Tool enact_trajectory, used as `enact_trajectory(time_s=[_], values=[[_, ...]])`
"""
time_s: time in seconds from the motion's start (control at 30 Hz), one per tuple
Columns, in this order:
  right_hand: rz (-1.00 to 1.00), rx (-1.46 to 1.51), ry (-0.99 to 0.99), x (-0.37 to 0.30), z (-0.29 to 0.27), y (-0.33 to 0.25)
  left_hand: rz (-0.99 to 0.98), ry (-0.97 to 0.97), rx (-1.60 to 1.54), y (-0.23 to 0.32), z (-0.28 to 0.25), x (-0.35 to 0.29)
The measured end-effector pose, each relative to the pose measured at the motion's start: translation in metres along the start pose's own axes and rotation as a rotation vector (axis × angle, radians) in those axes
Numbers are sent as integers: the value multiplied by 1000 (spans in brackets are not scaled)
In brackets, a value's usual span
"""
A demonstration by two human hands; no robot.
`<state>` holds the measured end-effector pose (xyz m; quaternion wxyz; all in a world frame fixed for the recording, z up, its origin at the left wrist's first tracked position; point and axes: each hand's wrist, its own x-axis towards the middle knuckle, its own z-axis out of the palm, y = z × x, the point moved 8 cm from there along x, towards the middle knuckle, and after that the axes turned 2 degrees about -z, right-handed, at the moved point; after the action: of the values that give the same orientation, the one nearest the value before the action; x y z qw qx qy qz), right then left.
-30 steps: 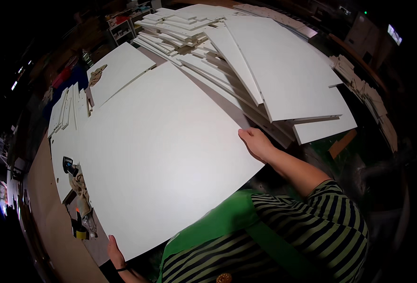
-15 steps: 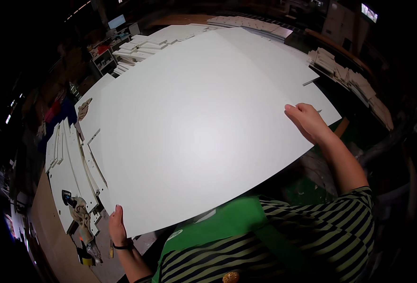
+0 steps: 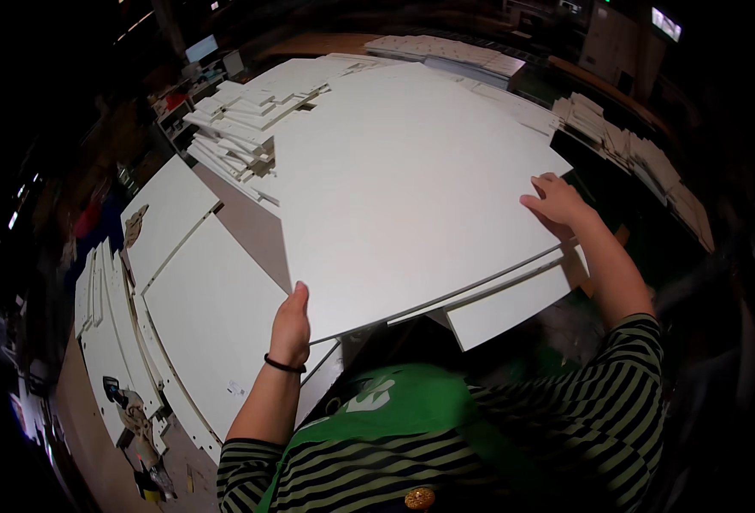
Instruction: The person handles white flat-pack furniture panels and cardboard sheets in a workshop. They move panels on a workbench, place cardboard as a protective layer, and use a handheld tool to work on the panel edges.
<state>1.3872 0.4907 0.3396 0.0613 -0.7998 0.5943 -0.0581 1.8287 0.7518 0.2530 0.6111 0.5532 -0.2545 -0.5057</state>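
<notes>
A large white flat panel lies in front of me, its near edge low and toward my body. My left hand is closed on its near left corner, thumb up along the side edge. At the right edge my right hand grips the panel, thumb over the top face; its other fingers are partly hidden. Beneath the near right part, a smaller white board sticks out. Left of the held panel lies another white panel, apart from it.
White strips are heaped at the far left, and more boards lie at the left. A crumpled glove rests on a white board. Further white pieces are stacked at the far right. A monitor stands at the back.
The panel has moved right and dropped lower, uncovering the white panel on the left and the board beneath. My left hand has moved right and away from me with it; my right hand barely shifted.
</notes>
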Motion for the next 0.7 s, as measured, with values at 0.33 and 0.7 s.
enact_trajectory(time_s=[0.33, 0.7], values=[[-375, 237, -136, 26, 41, -106, -14, -209, -106, -33, 75, 39], [-893, 843, -548, -222, 49, -408, -18, 1197, 1148, -154, -335, -223]])
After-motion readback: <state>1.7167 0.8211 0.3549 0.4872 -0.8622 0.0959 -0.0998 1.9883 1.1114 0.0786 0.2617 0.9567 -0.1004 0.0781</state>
